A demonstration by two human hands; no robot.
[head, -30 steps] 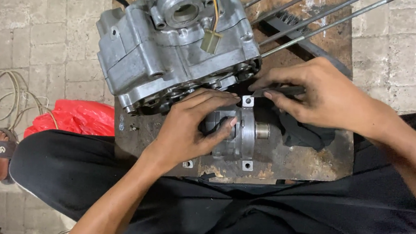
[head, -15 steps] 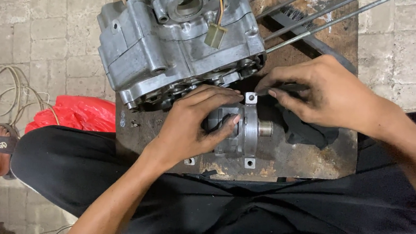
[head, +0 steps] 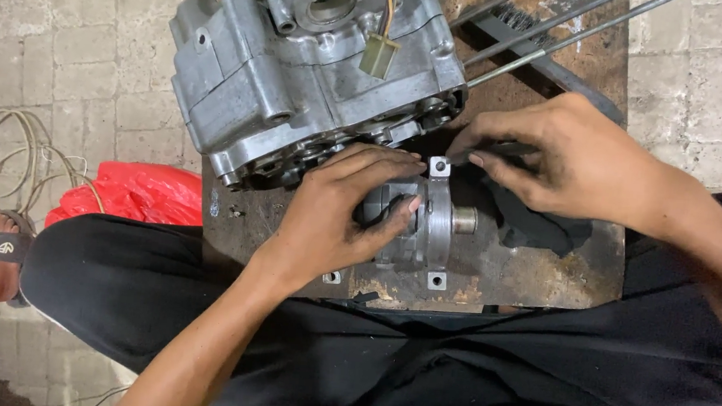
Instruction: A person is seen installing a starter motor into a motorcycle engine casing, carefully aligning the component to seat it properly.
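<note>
Motor housing (head: 428,225) gripped by left hand (head: 339,210); right hand (head: 554,154) seemingly pinches black rag (head: 539,226).

Silver-grey engine case (head: 302,78), rusty brown plate (head: 544,278), red bag (head: 138,194), black trousers (head: 451,365), grey paving (head: 49,24).

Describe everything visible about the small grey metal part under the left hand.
The small grey cast-metal part lies on its side on the rusty steel plate, just in front of the large grey engine casing. It has a flat flange with corner bolt holes and a short round stub pointing right. The left hand grips its body; the right hand rests just behind its flange.
</note>
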